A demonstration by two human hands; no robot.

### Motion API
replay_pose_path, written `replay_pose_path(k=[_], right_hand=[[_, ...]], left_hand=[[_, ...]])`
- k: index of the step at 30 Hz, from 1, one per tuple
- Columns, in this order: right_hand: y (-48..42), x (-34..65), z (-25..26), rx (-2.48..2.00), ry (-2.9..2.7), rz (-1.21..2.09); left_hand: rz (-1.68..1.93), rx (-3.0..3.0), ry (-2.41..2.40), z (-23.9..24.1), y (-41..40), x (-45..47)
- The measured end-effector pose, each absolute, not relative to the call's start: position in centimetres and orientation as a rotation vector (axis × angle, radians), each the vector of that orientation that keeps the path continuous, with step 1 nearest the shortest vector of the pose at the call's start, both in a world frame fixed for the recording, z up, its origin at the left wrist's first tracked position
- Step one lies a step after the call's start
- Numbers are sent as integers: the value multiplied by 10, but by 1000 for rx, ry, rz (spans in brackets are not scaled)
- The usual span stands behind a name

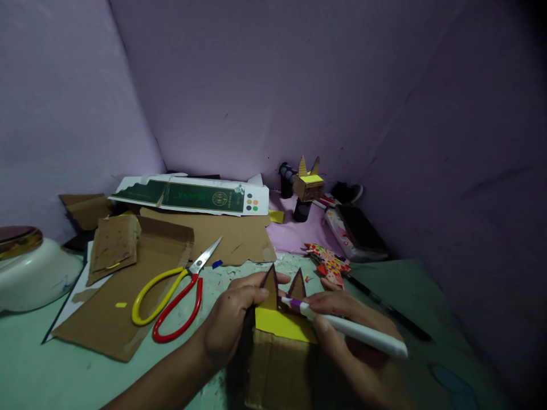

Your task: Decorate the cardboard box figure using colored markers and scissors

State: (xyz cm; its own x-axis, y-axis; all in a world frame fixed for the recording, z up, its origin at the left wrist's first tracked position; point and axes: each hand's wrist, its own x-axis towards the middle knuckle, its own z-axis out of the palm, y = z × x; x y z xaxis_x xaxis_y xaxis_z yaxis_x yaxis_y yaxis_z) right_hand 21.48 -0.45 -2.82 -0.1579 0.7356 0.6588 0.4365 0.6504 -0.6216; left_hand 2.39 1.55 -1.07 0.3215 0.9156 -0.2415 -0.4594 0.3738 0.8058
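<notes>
My left hand (233, 319) grips a small cardboard box (280, 364) with a yellow paper top (282, 324) and two pointed cardboard ears (284, 285); thumb and fingers pinch the left ear. My right hand (354, 347) is closed round a white marker (354, 330) whose purple tip rests at the base of the ears. A similar finished box figure (308, 183) with yellow top and ears stands at the back by the wall.
Yellow-and-red scissors (177, 296) lie on flat cardboard sheets (128, 296) to the left. A flattened green-and-white carton (192, 195) lies behind them. A white bowl (32, 273) sits far left. Patterned paper pieces (329, 262), a dark case (359, 230) and a black pen (384, 310) lie to the right.
</notes>
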Motion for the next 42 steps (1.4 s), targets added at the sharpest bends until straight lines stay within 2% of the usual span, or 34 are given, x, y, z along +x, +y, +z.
replay_pose_path(k=[9,18,25,42], right_hand=[[-8,211,-27,-959,-1685,367],[-6,211,-18,-936,-1853,285],[-5,211,-18,-932,-1826,384],[-4,214,-14,-938,-1858,388]], left_hand=[[987,697,764,-13,16,24],[992,699,823,-11,15,24],[971,689,839,-11,15,24],[974,688,843,-9,15,23]])
